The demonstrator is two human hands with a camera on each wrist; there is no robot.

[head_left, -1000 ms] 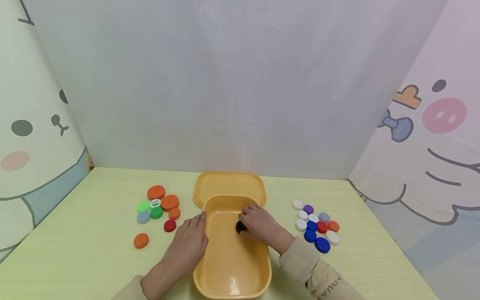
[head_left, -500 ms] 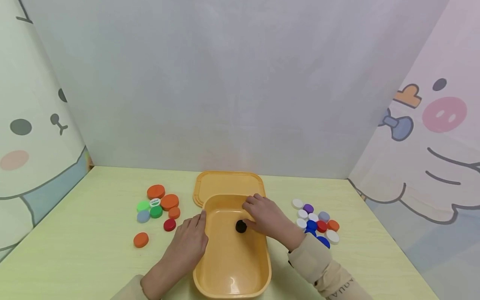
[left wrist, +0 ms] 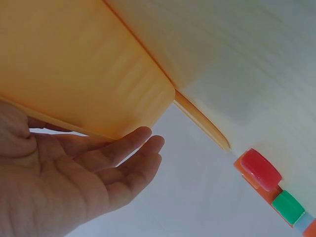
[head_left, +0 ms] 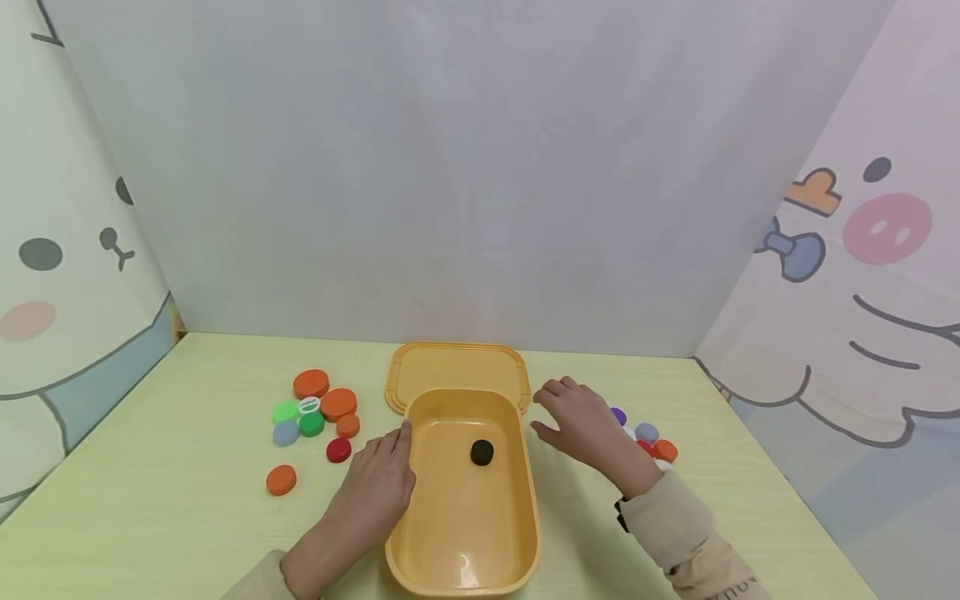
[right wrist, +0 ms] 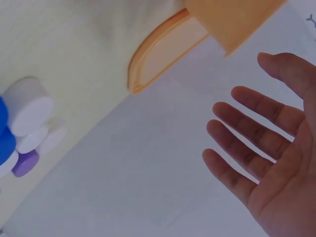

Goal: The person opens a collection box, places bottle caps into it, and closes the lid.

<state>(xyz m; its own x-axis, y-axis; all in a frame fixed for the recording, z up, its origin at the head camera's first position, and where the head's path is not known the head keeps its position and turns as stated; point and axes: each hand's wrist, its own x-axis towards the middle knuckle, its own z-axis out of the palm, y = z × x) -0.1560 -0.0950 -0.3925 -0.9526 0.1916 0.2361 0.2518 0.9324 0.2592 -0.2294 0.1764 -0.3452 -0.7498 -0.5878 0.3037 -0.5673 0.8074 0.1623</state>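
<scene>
**One black cap in the tub, right hand out over the small caps**

At the left of the head view lies a cluster of larger bottle caps [head_left: 318, 408] on the counter [head_left: 187, 517]: orange, green, pale blue, a red one [head_left: 339, 450], plus a lone orange cap [head_left: 281, 480] off at lower left. Nothing touches them.

Moving in, the left hand [head_left: 371, 492] lies flat against the left wall of the yellow plastic tub [head_left: 525, 517]; its fingers [left wrist: 126, 148] are straight and close together along the wall, steadying it rather than gripping it. The tub sits centre frame with its lid [head_left: 457, 367] flat behind it, partly tucked under the far rim. A single black cap [head_left: 482, 452] rests on the tub floor, towards the far end, touching neither hand.

Right of the tub, the right hand [head_left: 585, 421] hovers clear of the rim, fingers [right wrist: 247, 148] spread and holding nothing. It partly covers the pile of small caps [head_left: 648, 437], where purple, grey-blue, red and orange ones peek out; the right wrist view adds white and blue ones.

My read: a drop is done and this looks like the gap between picks. Taking another would call for pinching one small cap out of a tight, touching pile, so neighbours may get nudged. The near tub wall is the only obstacle on the way back.
</scene>
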